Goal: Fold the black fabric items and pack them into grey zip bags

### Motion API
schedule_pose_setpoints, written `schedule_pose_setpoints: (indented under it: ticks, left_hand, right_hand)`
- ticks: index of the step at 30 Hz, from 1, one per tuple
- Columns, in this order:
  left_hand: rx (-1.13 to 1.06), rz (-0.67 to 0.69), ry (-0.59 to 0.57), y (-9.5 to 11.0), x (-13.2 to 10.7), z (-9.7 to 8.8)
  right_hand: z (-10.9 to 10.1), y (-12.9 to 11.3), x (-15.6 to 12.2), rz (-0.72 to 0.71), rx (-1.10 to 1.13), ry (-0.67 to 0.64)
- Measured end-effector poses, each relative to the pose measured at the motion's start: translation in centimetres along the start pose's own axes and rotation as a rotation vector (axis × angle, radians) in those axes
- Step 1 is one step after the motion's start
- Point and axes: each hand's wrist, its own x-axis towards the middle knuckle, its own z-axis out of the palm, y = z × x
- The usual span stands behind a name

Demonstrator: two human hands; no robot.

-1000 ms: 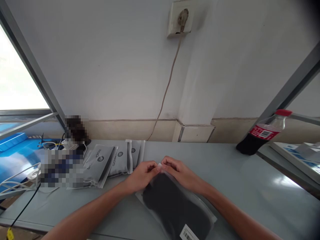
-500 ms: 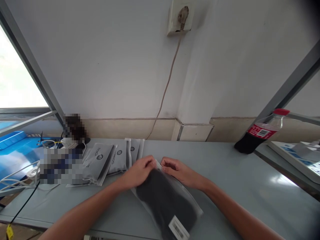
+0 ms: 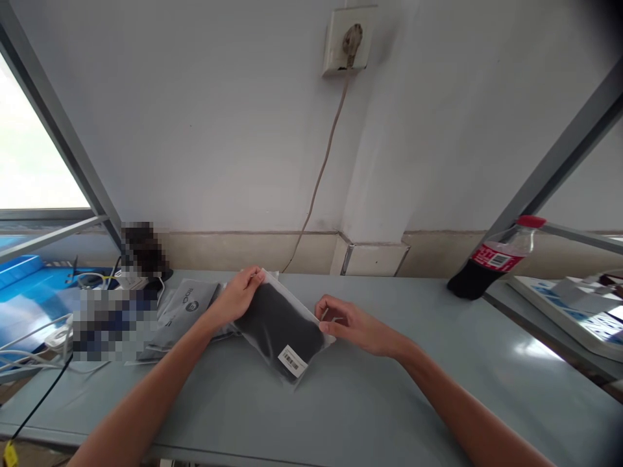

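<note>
A clear plastic bag with a dark item inside and a white barcode label [image 3: 281, 327] lies over the grey table [image 3: 370, 402], its far end resting on a row of grey pouches [image 3: 187, 308]. My left hand [image 3: 237, 295] grips the bag's far corner, fingers closed on it. My right hand [image 3: 348, 324] sits at the bag's right edge, fingers curled and touching the plastic.
A cola bottle with a red cap [image 3: 491, 259] lies tilted at the back right beside a metal frame post. Cables and a white power strip [image 3: 58, 337] crowd the left. A cord hangs from a wall socket [image 3: 346, 42]. Papers [image 3: 574, 308] lie at far right.
Both hands were pinching the bag's top together near the table's middle. My left hand has carried the bag left and away, onto the grey pouches; my right hand stayed at its edge.
</note>
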Motion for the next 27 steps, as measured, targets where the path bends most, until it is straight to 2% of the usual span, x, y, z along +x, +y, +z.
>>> schedule_pose_setpoints:
  ticks: [2,4,6,7,11,13,15,16,18,21,24,27]
  left_hand:
    - [-0.023,0.003,-0.005,0.7,-0.6,1.6]
    - [-0.026,-0.004,-0.014,1.5,-1.2,2.9]
    - [-0.006,-0.022,-0.019,2.0,-1.8,3.5]
    - [0.005,-0.033,-0.016,2.2,-2.0,3.4]
    - [-0.063,-0.128,-0.001,1.9,-2.1,2.5]
    - [-0.261,-0.255,0.024,1.8,-2.0,2.6]
    - [-0.498,-0.37,0.042,1.9,-2.1,3.5]
    - [-0.578,-0.384,0.043,1.9,-2.2,4.2]
    - [-0.592,-0.306,0.052,1.9,-2.7,5.7]
    - [-0.369,-0.169,0.136,1.6,-3.5,7.4]
    - [-0.222,-0.152,0.153,1.5,-3.8,7.9]
    - [-0.312,-0.147,0.128,1.8,-3.7,7.8]
  right_hand:
    - [1.1,-0.3,0.1,0.0,0.111,-0.053]
    - [2.1,-0.3,0.2,-0.006,0.224,-0.165]
    - [2.6,-0.2,0.2,-0.015,0.275,-0.236]
    - [2.7,-0.1,0.2,-0.019,0.285,-0.233]
    - [2.3,0.5,0.5,-0.034,0.32,-0.014]
    - [2.4,0.7,0.8,-0.075,0.324,0.129]
    - [3.1,0.7,1.2,-0.127,0.326,0.24]
    - [3.5,0.6,1.4,-0.14,0.332,0.271]
    - [4.6,0.6,1.7,-0.113,0.363,0.304]
    - [6.0,0.7,1.9,-0.042,0.394,0.374]
    - [6.7,1.3,2.0,-0.06,0.288,0.491]
    - [6.6,1.9,2.1,-0.082,0.214,0.494]
